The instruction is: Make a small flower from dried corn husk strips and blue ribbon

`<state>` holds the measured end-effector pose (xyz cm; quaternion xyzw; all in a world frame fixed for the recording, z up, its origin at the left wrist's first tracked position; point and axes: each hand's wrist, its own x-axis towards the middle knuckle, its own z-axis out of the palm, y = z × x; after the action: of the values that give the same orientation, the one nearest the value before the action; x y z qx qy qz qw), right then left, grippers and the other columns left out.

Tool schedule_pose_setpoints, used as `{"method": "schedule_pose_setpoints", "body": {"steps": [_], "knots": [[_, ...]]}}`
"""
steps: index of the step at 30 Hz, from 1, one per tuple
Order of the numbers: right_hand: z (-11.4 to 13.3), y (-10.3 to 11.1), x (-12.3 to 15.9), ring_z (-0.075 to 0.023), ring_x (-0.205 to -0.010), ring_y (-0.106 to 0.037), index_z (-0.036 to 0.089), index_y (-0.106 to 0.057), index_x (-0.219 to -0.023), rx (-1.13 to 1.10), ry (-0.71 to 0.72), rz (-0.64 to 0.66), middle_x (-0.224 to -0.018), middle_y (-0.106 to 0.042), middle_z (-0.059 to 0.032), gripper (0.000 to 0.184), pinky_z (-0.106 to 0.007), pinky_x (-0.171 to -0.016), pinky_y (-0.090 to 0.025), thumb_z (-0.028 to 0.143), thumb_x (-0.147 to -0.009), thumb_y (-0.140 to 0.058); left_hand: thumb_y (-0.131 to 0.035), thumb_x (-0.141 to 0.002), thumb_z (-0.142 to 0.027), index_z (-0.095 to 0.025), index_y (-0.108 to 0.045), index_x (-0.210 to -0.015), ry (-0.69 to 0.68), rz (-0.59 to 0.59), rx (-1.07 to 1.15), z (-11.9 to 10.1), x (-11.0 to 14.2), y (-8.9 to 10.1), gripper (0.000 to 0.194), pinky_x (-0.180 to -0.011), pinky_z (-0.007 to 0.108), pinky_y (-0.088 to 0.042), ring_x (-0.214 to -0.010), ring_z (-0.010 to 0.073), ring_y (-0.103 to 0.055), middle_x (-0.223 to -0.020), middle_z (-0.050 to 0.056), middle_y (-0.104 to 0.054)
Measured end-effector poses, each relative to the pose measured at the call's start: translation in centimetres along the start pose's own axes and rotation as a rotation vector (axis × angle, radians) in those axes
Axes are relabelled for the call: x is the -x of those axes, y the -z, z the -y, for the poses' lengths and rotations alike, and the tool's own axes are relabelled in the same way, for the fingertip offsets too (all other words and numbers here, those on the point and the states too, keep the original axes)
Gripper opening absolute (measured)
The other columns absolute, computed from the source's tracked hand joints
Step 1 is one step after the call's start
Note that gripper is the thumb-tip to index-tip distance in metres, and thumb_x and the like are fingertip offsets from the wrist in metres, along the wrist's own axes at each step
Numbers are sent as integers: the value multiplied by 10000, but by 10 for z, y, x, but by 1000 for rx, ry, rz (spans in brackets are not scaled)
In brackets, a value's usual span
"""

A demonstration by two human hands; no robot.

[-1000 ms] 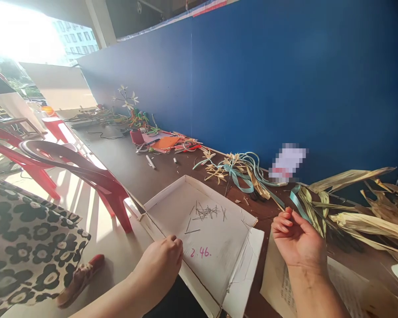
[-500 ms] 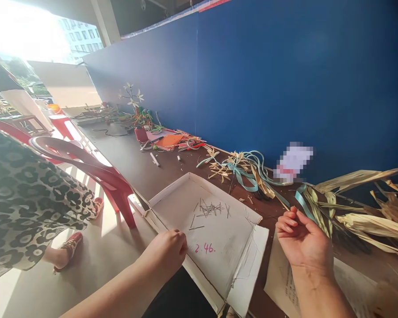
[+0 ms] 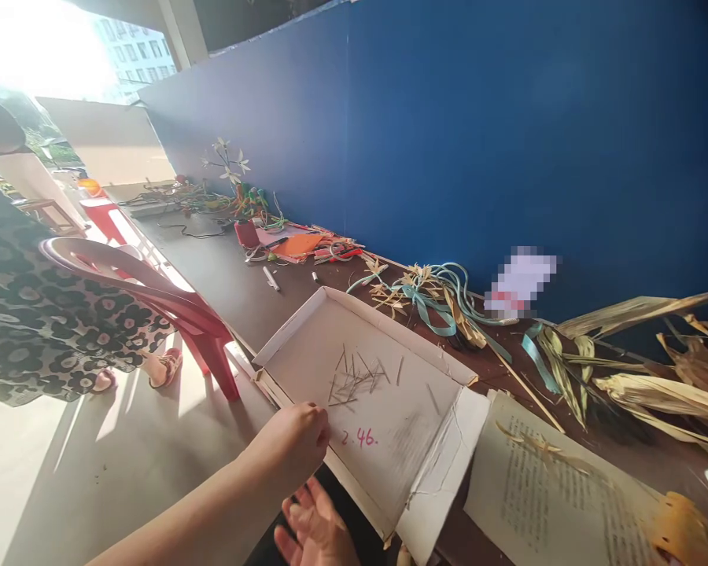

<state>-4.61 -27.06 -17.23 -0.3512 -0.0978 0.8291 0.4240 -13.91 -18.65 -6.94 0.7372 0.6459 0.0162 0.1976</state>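
Observation:
My left hand [image 3: 298,432] is closed in a fist at the near left edge of a shallow white cardboard box lid [image 3: 383,479]; whatever its fingers hold is hidden. Just below it, low in the view, my right hand [image 3: 317,525] is palm up with its fingers apart, and I see nothing in it. Several thin, needle-like sticks [image 3: 357,379] lie in a loose heap inside the lid, with a few apart to the right. Pink writing, "2.46.", shows on the lid's floor near my left fist.
Beyond the lid lie blue cords and ribbon [image 3: 436,306], dry husks [image 3: 654,397] and coloured paper [image 3: 298,245]. A printed sheet [image 3: 531,487] is at the right. A red plastic chair [image 3: 200,338] and a person in a patterned dress [image 3: 64,314] are left.
My right hand has swung from above the printed sheet, down and left, to below my left fist. The sticks in the lid lie differently. My left hand stays closed in nearly the same place.

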Motion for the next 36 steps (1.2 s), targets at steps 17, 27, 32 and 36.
{"method": "schedule_pose_setpoints", "body": {"steps": [17, 27, 32, 36], "knots": [[46, -52, -25, -169, -900, -645, 162, -661, -846, -439, 96, -29, -892, -692, -43, 195, -322, -919, -474, 162, -655, -701, -502, -562, -179, -181, -612, -634, -157, 185, -63, -14, -41, 37, 132, -433, 223, -266, -453, 101, -393, -538, -6, -545], [65, -63, -16, -205, -995, -637, -14, -600, -996, -481, -72, -40, -1046, -654, -208, 290, -288, -889, -497, 227, -881, -487, -519, -709, -317, -186, -665, -711, -246, 126, 20, -15, -62, 57, 197, -477, 225, -306, -531, 115, -492, -638, 18, -623], [74, -70, -7, -191, -1021, -622, -15, -560, -1123, -476, -48, -9, -1141, -622, -200, 365, -289, -881, -505, 250, -873, -538, -495, -769, -369, -215, -675, -786, -209, 12, 68, -4, -59, 66, 237, -541, 231, -353, -627, 136, -556, -734, 13, -659], [82, -80, -2, -181, -1009, -621, 23, -599, -1080, -431, 11, 14, -1086, -650, -159, 339, -275, -849, -509, 265, -843, -601, -497, -796, -345, -225, -668, -783, -246, -39, 91, -2, -49, 72, 210, -613, 231, -403, -688, 134, -578, -789, 0, -659]]}}
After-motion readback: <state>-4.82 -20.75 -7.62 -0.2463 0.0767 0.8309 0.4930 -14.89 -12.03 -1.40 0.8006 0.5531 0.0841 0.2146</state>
